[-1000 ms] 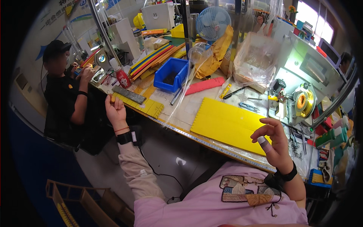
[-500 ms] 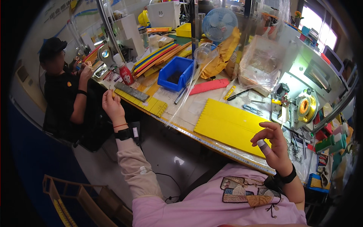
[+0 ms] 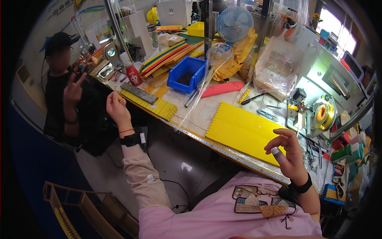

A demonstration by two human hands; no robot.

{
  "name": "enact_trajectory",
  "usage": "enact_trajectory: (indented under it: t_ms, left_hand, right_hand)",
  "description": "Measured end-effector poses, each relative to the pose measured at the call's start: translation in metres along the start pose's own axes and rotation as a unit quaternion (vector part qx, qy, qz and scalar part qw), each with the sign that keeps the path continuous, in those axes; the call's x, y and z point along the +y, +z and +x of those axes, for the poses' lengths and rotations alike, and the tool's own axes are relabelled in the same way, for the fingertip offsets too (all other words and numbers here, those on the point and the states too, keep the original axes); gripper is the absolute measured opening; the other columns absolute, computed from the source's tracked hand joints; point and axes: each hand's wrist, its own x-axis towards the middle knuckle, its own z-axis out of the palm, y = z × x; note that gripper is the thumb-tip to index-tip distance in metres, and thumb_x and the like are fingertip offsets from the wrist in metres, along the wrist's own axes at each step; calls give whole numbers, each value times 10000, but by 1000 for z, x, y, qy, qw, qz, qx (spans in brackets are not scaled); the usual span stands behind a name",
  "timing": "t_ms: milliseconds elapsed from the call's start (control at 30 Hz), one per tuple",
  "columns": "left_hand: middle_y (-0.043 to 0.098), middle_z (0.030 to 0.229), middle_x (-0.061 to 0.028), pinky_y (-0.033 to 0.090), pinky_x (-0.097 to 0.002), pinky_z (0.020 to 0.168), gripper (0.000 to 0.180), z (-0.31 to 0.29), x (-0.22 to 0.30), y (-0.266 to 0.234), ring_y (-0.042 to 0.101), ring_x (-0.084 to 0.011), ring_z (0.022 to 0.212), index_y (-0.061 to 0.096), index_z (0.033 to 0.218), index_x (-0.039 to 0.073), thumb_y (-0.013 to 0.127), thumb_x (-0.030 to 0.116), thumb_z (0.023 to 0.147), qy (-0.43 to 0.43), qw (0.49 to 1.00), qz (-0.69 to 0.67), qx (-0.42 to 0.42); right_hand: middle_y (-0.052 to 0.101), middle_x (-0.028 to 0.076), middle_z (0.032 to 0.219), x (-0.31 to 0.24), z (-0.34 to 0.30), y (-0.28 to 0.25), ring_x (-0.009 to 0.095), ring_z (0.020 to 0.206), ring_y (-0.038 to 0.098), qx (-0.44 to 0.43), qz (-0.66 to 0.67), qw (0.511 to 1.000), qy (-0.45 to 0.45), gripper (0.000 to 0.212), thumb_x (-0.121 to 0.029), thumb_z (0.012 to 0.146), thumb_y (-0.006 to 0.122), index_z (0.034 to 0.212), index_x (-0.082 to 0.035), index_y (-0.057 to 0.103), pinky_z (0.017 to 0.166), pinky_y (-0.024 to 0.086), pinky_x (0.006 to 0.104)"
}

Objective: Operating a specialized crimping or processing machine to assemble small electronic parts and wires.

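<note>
My left hand (image 3: 118, 110) is raised in front of the bench's near edge, at the left. Its thumb and fingertips are pinched together on something small and thin, too fine to make out. Beside it, on the bench edge, lie a yellow notched strip (image 3: 165, 109) and a grey bar (image 3: 139, 93). My right hand (image 3: 287, 154) hovers over the right end of a large yellow board (image 3: 242, 129) with a toothed left edge. Its fingers are curled, the thumb stands apart with a pale cover on its tip, and nothing shows between them.
A blue bin (image 3: 186, 75), a red strip (image 3: 222, 89), a yellow cutter (image 3: 244, 96) and pliers (image 3: 267, 115) lie beyond the board. At right stands a spool of yellow line (image 3: 323, 114). A measuring tape (image 3: 234, 157) runs along the edge. At left sits a co-worker (image 3: 65, 83).
The co-worker's hands have come apart, and one is now raised with two fingers spread. The view has shifted slightly. My two hands have kept nearly the same pose.
</note>
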Motion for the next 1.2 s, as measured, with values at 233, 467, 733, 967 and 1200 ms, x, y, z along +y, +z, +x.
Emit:
enact_trajectory:
  t_ms: [233,467,733,967,1200]
  left_hand:
    - [412,624,55,220,-199,440,109,-6,-15,22,310,-14,480,607,930,14,575,115,954,-70,986,143,-47]
    - [411,623,53,233,-207,437,95,0,-5,103,341,-24,481,581,891,42,580,122,941,-164,982,-91,-22]
    - [491,719,53,303,-174,514,26,-216,84,208,406,-1,590,582,882,39,596,28,901,-189,862,24,-470]
    - [538,748,18,322,-176,555,42,-303,95,250,453,-15,635,589,900,-10,585,-49,884,-294,784,-51,-544]
    - [577,787,0,339,-170,581,5,-334,87,295,467,-19,651,593,905,-21,594,-22,900,-299,751,-21,-588]
  right_hand:
    - [649,110,904,1,3,2,173,832,630,-12,-5,1000,-3,421,-17,895,576,1284,-19,414,791,481,300]
    - [663,101,891,2,-1,0,177,840,648,-14,-22,1000,-16,405,3,879,586,1259,-18,444,783,495,300]
    - [601,101,1013,3,-8,-15,227,896,624,43,-101,989,-95,457,-8,756,706,1185,-53,558,809,506,327]
    - [558,63,988,1,-44,-39,236,916,579,132,-208,946,-211,285,-12,694,748,952,-104,672,807,472,351]
    - [558,57,961,21,-80,-79,233,901,566,225,-204,938,-170,217,0,714,746,879,-94,642,776,462,338]
